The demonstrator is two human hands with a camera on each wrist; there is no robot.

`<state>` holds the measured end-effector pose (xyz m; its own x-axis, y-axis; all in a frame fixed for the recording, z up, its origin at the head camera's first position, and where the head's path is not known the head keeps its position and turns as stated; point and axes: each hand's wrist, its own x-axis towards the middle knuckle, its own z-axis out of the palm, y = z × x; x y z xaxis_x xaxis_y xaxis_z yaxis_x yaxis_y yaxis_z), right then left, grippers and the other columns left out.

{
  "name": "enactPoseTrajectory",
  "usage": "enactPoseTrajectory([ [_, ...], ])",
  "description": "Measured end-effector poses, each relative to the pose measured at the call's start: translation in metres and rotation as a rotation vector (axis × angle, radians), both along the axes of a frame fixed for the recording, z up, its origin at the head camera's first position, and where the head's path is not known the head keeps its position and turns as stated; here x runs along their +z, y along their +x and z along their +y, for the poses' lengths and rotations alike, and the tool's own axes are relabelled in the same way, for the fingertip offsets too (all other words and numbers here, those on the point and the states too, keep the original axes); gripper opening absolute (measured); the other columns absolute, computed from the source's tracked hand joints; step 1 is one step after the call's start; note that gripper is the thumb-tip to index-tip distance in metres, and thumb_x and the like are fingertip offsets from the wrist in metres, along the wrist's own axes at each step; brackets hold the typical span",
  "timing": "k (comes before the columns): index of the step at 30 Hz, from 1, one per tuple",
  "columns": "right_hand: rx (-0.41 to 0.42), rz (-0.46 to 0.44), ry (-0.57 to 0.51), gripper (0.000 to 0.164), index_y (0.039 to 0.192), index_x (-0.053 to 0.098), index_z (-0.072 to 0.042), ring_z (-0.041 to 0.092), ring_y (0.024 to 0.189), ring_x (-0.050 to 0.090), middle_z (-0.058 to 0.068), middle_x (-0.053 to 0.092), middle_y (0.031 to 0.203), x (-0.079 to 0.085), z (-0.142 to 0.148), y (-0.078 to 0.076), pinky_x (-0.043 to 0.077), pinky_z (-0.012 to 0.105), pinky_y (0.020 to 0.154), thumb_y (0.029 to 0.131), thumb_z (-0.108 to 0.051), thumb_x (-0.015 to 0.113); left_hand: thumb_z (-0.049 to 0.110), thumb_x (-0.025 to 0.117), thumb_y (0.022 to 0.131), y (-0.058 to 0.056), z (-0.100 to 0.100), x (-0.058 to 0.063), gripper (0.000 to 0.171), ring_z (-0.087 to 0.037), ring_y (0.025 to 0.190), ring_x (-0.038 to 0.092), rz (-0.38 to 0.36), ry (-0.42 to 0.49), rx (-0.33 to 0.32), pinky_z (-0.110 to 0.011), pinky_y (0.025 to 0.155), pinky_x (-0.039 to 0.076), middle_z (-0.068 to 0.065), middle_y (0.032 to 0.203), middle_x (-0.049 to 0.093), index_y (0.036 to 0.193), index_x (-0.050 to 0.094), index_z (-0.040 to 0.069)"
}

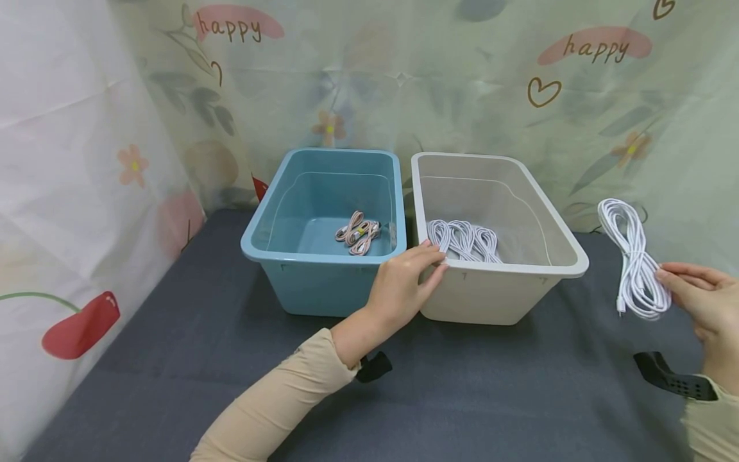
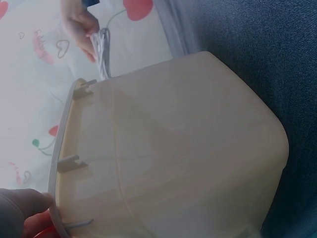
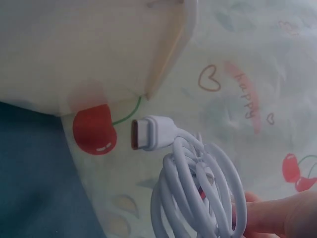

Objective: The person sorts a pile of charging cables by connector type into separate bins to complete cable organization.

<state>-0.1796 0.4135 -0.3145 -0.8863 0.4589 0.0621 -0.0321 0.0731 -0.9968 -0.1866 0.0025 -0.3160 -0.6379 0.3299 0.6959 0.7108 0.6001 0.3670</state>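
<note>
My right hand (image 1: pixel 705 296) pinches a coiled white charging cable (image 1: pixel 632 256) by its side, holding it up to the right of an off-white bin (image 1: pixel 508 268). In the right wrist view the cable's USB-C plug (image 3: pixel 154 133) sticks out of the coil. My left hand (image 1: pixel 401 282) grips that bin's front rim near its left corner, fingers over the edge and thumb on the outside; the left wrist view has this thumb (image 2: pixel 34 202) at the rim. Inside the bin, several coiled white cables (image 1: pixel 462 240) lie along the front wall, partly hidden by the rim.
A blue bin (image 1: pixel 320 258) stands close on the left, with a few pinkish-beige coiled cables (image 1: pixel 359 234) on its floor. Both bins rest on a dark cloth-covered table (image 1: pixel 190 346). Behind hangs a patterned curtain (image 1: pixel 369 77), and a white one borders the left side.
</note>
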Motion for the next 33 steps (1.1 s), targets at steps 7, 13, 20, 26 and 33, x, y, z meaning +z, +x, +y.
enactPoseTrajectory([
  [7, -0.021, 0.147, -0.062, 0.017, 0.076, 0.072, -0.015, -0.002, 0.054, 0.063, -0.013, 0.069, 0.063, -0.022, 0.033, -0.027, 0.048, 0.011, 0.043, 0.075, 0.002, 0.073, 0.014, 0.066, 0.087, -0.001, 0.000, -0.001, 0.019, -0.018, 0.112, 0.063, 0.010, 0.002, 0.000, -0.028, 0.095, 0.051, -0.007, 0.106, 0.072, 0.103, 0.072, 0.007],
  [13, 0.055, 0.258, -0.151, 0.023, 0.073, 0.073, -0.009, 0.001, 0.055, 0.065, -0.006, 0.071, 0.064, -0.006, 0.019, -0.023, 0.050, 0.013, 0.043, 0.076, 0.012, 0.066, 0.015, 0.066, 0.087, -0.001, 0.000, -0.001, 0.018, -0.017, 0.112, 0.063, 0.016, -0.001, 0.003, -0.027, 0.095, 0.051, -0.006, 0.104, 0.072, 0.103, 0.072, 0.007],
  [20, 0.096, 0.285, -0.178, 0.037, 0.067, 0.072, -0.014, -0.002, 0.053, 0.064, -0.009, 0.069, 0.060, 0.029, -0.020, -0.004, 0.049, 0.010, 0.043, 0.081, 0.016, 0.055, 0.014, 0.066, 0.087, -0.001, 0.000, -0.001, 0.018, -0.017, 0.112, 0.063, 0.015, 0.000, 0.002, -0.027, 0.096, 0.051, -0.006, 0.104, 0.072, 0.103, 0.072, 0.007],
  [26, 0.103, 0.312, -0.166, 0.039, 0.067, 0.072, -0.014, -0.002, 0.054, 0.064, -0.009, 0.070, 0.062, 0.044, -0.036, -0.003, 0.049, 0.009, 0.045, 0.081, 0.017, 0.052, 0.015, 0.066, 0.087, -0.001, 0.000, -0.001, 0.019, -0.018, 0.112, 0.063, 0.013, -0.001, 0.002, -0.027, 0.096, 0.051, -0.006, 0.105, 0.072, 0.103, 0.071, 0.007],
  [33, 0.073, 0.247, -0.093, 0.029, 0.071, 0.070, -0.017, -0.004, 0.054, 0.063, -0.014, 0.068, 0.063, 0.060, -0.048, -0.008, 0.049, 0.008, 0.046, 0.081, 0.009, 0.061, 0.015, 0.066, 0.087, 0.000, 0.000, -0.001, 0.019, -0.017, 0.112, 0.063, 0.007, 0.000, 0.001, -0.028, 0.096, 0.051, -0.006, 0.105, 0.072, 0.104, 0.071, 0.007],
])
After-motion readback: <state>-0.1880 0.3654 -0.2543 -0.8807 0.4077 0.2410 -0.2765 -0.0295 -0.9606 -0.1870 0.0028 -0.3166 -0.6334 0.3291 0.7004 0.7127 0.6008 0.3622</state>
